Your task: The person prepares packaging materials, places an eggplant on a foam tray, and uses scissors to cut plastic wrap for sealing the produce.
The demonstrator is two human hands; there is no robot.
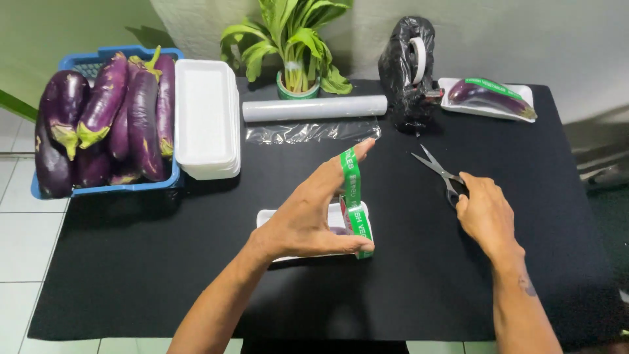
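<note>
My left hand (pixel 308 219) pinches green label tape (pixel 354 196) between thumb and forefinger, above foam tray (pixel 265 217) mid-table. My right hand (pixel 486 213) rests on scissors (pixel 439 172), fingers curled at handles, blades apart.

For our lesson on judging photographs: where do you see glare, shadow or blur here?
Head view: glare on the plastic film and the wrapped eggplant tray; soft shadow beneath the left hand; the right hand on the scissors looks sharp; little blur anywhere.
</note>
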